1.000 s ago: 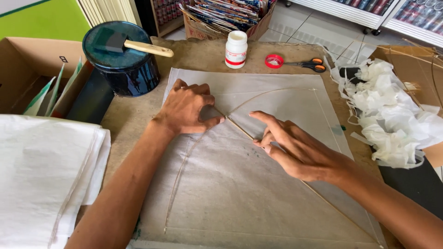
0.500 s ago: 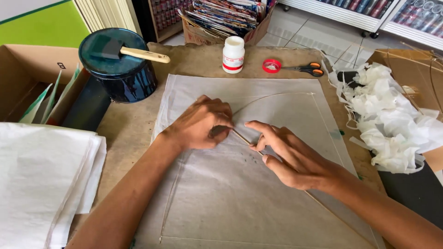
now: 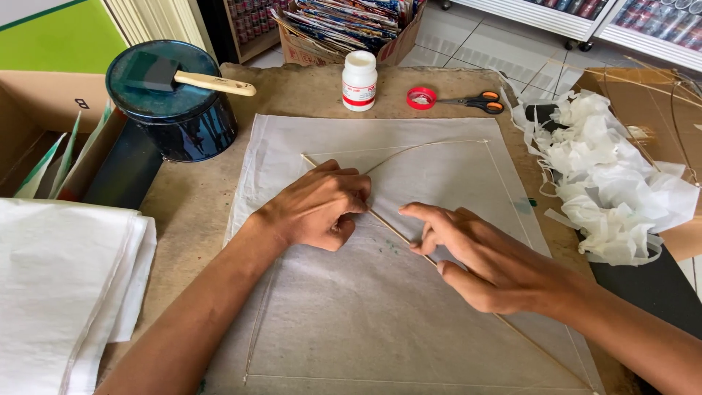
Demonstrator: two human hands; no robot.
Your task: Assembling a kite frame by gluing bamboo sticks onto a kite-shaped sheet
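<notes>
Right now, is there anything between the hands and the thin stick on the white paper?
Nothing visible does. The left hand and the right hand both rest directly on the thin stick, which lies diagonally across the white paper sheet. The glue bottle and scissors lie farther back on the table, apart from the hands.

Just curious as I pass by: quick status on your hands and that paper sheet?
Left hand and right hand both press a thin stick onto the white paper sheet. Nothing blocks them.

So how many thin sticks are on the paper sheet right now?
2: a straight stick running diagonally under both hands, and a bowed stick curving toward the sheet's top right corner. Others may be hidden under the hands.
</notes>
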